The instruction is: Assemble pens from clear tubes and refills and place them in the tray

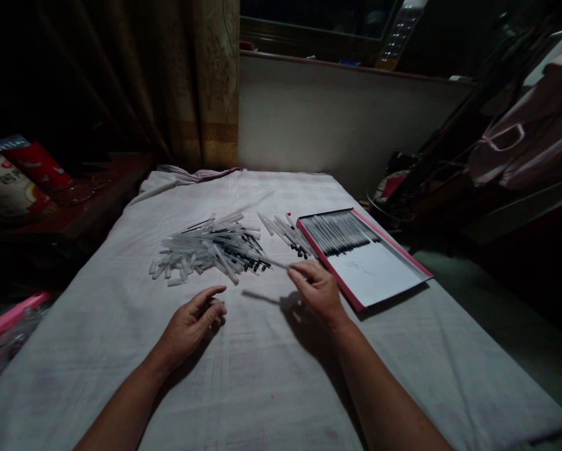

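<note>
My right hand [316, 289] pinches one end of a thin pen [277, 264], raised above the cloth with its far end pointing left toward the pile. My left hand [193, 322] is empty, its fingers apart, just in front of the pile. That pile [205, 247] holds many translucent white pen parts, several of them with black ends. Between pile and box lie several loose pens [285, 232], one with a red tip. To the right stands a shallow red-edged box [369, 282], with a row of pens [339, 230] side by side along its far part.
A pale cloth covers the table [243, 388]. At the left are a pink plastic item [12, 319] and a dark side table with a red packet [39, 166]. A curtain [191, 81] and a wall stand behind; fabric [534, 125] hangs at right.
</note>
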Demonstrator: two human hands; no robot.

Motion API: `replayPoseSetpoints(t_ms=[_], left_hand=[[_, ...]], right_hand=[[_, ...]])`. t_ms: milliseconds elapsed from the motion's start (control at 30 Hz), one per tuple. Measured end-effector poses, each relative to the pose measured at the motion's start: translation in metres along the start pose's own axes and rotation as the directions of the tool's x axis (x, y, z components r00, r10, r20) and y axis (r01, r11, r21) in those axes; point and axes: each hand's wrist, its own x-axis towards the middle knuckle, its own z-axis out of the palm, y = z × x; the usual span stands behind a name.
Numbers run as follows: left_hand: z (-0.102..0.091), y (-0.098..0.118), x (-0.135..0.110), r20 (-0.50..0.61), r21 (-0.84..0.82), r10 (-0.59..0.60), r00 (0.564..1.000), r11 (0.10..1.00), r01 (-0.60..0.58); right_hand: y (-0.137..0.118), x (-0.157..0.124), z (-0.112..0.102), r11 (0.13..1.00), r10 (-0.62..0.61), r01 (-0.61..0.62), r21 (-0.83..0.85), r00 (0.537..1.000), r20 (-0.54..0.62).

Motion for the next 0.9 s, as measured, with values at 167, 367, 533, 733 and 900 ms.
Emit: replayPoseSetpoints(t_ms=[167, 367, 533, 733, 900], left_hand=[[0.003, -0.001, 0.001, 0.003, -0.035, -0.049, 0.999, 0.998, 0.049], [0.006, 0.003, 0.003, -0.020, -0.059, -0.052, 0.998, 0.997, 0.051], [0.006, -0.001, 0.003, -0.033, -0.093, -0.039, 0.999, 0.995, 0.036], [0.006, -0.005, 0.004, -0.023, -0.109, -0.050, 0.998, 0.993, 0.047], [0.005, -0.004, 0.004, -0.013, -0.131, -0.052, 0.999, 0.990, 0.050]], right_hand=[[0.041, 0.050, -0.069, 0.940, 0.171, -0.262, -0.218, 0.916, -0.363], [0.080, 0.098, -0.107, 0.580, 0.428, -0.632, -0.513, 0.773, -0.469], [0.092, 0.104, -0.089, 0.487, 0.484, -0.650, -0.583, 0.757, -0.440], [0.102, 0.107, -0.081, 0.434, 0.508, -0.631, -0.643, 0.761, -0.405], [0.100, 0.104, -0.083, 0.427, 0.501, -0.592, -0.684, 0.784, -0.366]])
